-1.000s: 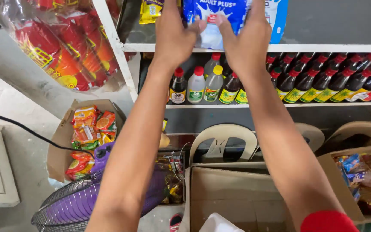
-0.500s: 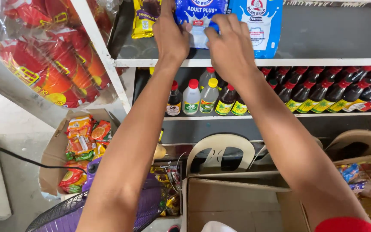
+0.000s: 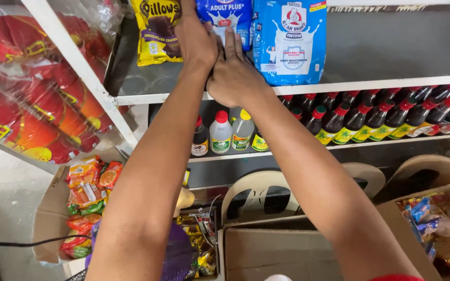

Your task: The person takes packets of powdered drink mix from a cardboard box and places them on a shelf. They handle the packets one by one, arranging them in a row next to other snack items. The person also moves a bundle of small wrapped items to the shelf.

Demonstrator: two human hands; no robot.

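Both my arms reach up to the top shelf (image 3: 371, 83). A small blue and white pouch (image 3: 228, 11) stands there, between a yellow snack pack (image 3: 157, 31) and a larger blue and white pouch (image 3: 287, 41). My left hand (image 3: 196, 44) grips the small pouch at its lower left side. Pressed against its lower front is my right hand (image 3: 233, 75), fingers pointing up, touching my left hand. The lower part of the pouch is hidden behind my hands.
Dark sauce bottles (image 3: 371, 122) and clear bottles (image 3: 220, 135) fill the shelf below. Red packets in a clear bag (image 3: 37, 104) hang at left. Below stand open cardboard boxes (image 3: 266, 250), a box of orange snacks (image 3: 87, 198), beige plastic chairs (image 3: 259, 190) and a purple fan (image 3: 175, 257).
My hands have slid the small pouch left and back on the shelf, next to the larger pouch. My right hand has come in against my left. My view has tilted upward.
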